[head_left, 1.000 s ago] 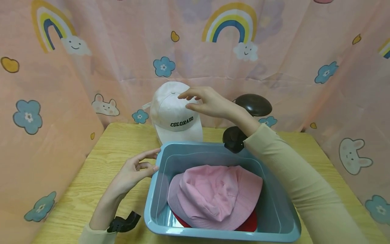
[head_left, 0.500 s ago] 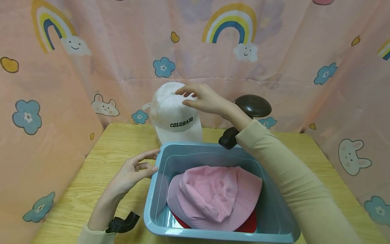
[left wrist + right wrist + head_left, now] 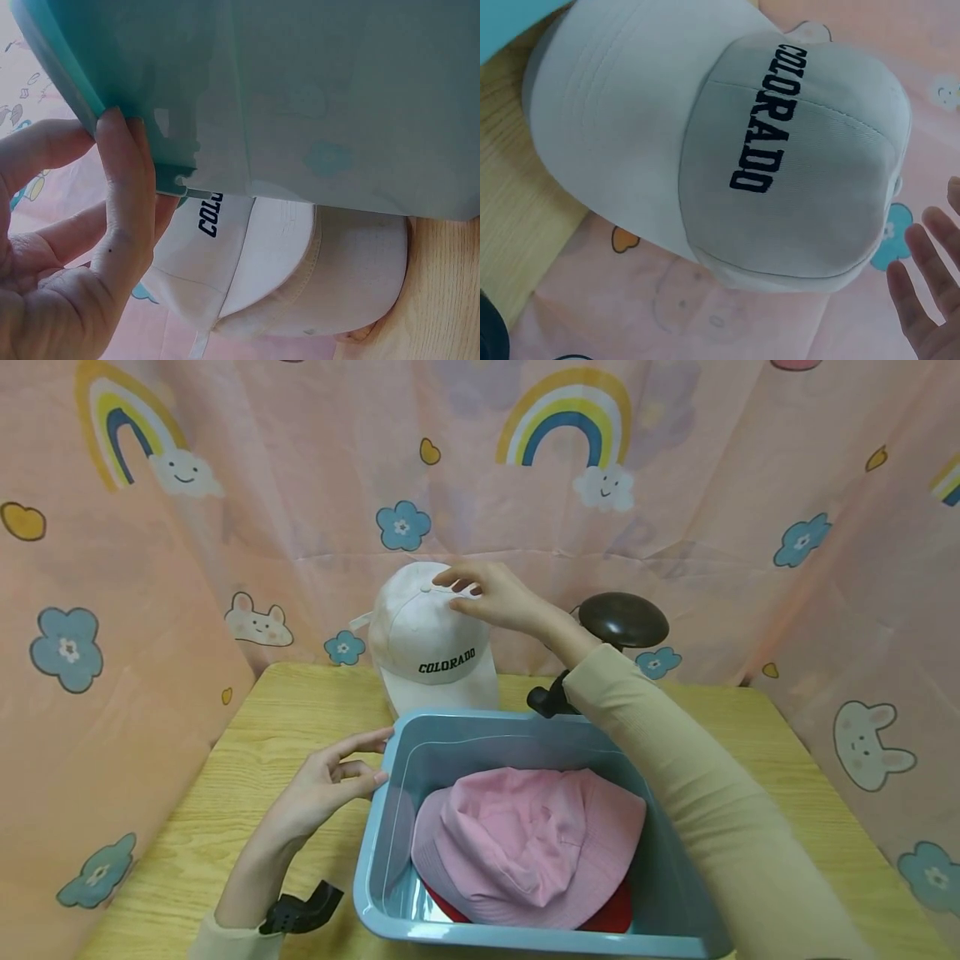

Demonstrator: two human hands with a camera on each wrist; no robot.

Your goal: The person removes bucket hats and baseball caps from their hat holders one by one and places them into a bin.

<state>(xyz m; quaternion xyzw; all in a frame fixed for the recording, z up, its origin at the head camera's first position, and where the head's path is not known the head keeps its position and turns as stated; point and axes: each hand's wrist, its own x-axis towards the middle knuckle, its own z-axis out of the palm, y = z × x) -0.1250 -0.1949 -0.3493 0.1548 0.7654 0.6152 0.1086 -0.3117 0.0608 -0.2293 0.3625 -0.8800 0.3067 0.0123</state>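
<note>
Left of centre, the blue tub (image 3: pixel 365 868) is pinched by the left hand (image 3: pixel 326 785); at upper centre, the right hand (image 3: pixel 498 597) is held loosely spread near the white cap (image 3: pixel 420 631).

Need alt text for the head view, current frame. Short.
A person's right hand hovers by the crown of a white COLORADO cap while the left hand holds the left rim of a blue bin. Inside the bin, a pink hat lies over something red. Behind hangs a pink, rainbow-patterned curtain.
</note>
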